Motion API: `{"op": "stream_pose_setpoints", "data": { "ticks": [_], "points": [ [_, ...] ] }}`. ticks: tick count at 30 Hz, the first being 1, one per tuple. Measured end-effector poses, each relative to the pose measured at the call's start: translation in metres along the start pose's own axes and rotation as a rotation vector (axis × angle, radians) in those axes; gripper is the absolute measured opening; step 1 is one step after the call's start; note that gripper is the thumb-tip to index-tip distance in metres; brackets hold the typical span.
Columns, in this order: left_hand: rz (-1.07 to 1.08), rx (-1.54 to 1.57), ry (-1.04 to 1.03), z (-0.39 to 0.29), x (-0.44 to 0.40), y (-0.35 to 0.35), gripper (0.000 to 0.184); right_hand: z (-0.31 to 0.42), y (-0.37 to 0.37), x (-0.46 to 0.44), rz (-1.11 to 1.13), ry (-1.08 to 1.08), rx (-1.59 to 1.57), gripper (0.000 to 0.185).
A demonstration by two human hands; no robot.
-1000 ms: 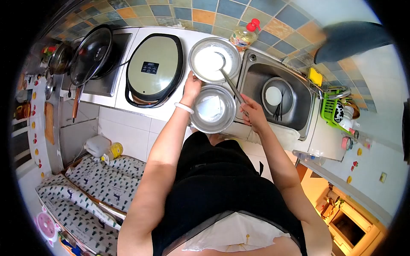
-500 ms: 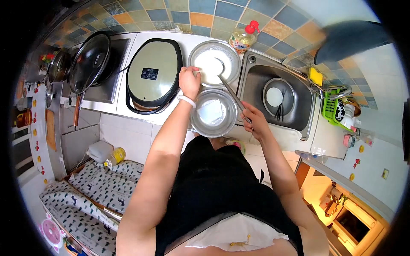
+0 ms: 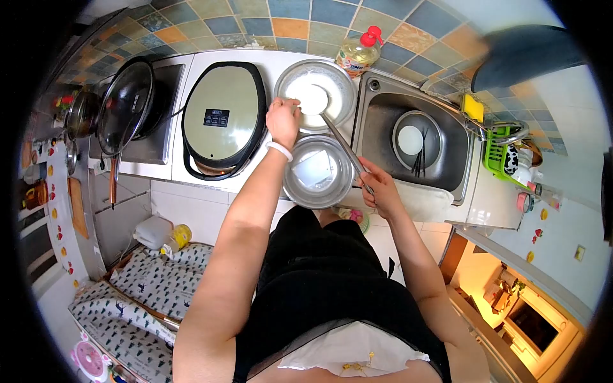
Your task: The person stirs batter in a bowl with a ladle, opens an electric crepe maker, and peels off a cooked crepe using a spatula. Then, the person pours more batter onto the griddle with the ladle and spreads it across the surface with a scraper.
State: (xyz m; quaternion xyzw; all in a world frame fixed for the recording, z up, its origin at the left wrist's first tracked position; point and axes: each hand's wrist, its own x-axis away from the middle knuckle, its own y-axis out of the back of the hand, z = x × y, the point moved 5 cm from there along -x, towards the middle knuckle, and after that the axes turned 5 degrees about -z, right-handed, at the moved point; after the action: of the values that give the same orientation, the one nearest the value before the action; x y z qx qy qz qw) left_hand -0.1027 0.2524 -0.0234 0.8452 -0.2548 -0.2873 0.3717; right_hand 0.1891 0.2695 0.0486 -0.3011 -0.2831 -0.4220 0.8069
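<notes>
White countertop [image 3: 255, 171] is fitted as the work surface, with the near metal bowl [image 3: 347, 176] placed at its front edge. To the right of this bowl, the ladle [image 3: 342, 143] is gripped by its handle end in the closed fingers of the right hand [image 3: 381, 187]. Its long axis is set on a diagonal, directed forward and leftward from that hand, past the near bowl, to the cup, which is positioned over the far metal bowl [image 3: 346, 86]. White contents are seen in the far bowl. The left hand [image 3: 283, 120] is located at its left rim, nearer to the cup than the right hand; its fingers are bent, but whether anything is held cannot be determined. The far bowl is flanked by the flat appliance [image 3: 220, 96] and the sink [image 3: 377, 150]. Behind, the bottle [image 3: 355, 60] is backed by tiles [image 3: 289, 27].
</notes>
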Motion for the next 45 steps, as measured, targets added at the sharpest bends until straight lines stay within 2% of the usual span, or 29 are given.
{"op": "stream_pose_setpoints", "data": {
  "ticks": [14,21,26,29,30,33,37,39,45],
  "points": [
    [-0.022,-0.026,-0.011,-0.001,-0.010,0.000,0.007,0.010,-0.003,0.006,0.001,0.033,0.047,0.046],
    [-0.102,0.069,0.099,0.004,-0.015,0.015,0.013,0.004,-0.005,-0.002,-0.030,0.041,0.052,0.047],
    [-0.065,0.336,0.149,0.006,-0.013,0.015,0.021,-0.006,-0.013,-0.015,-0.025,0.033,0.006,0.048],
    [0.035,0.663,0.312,-0.002,-0.007,0.008,0.025,-0.012,-0.021,-0.024,-0.023,0.055,0.025,0.046],
    [0.134,0.845,0.444,-0.007,-0.004,0.001,0.026,-0.011,-0.026,-0.027,-0.035,0.066,0.045,0.046],
    [0.248,1.039,0.631,-0.055,0.000,0.015,0.023,-0.015,-0.027,-0.038,-0.002,0.132,0.071,0.043],
    [0.370,1.016,0.643,-0.097,0.009,0.005,0.022,-0.022,-0.017,-0.036,-0.043,0.216,0.090,0.047],
    [0.445,1.021,0.572,-0.127,0.007,-0.003,0.020,-0.021,0.000,-0.038,-0.123,0.312,0.111,0.049],
    [0.613,0.987,0.421,-0.216,0.042,-0.058,0.018,-0.022,0.098,-0.027,-0.259,0.403,0.004,0.033]
  ]
}}
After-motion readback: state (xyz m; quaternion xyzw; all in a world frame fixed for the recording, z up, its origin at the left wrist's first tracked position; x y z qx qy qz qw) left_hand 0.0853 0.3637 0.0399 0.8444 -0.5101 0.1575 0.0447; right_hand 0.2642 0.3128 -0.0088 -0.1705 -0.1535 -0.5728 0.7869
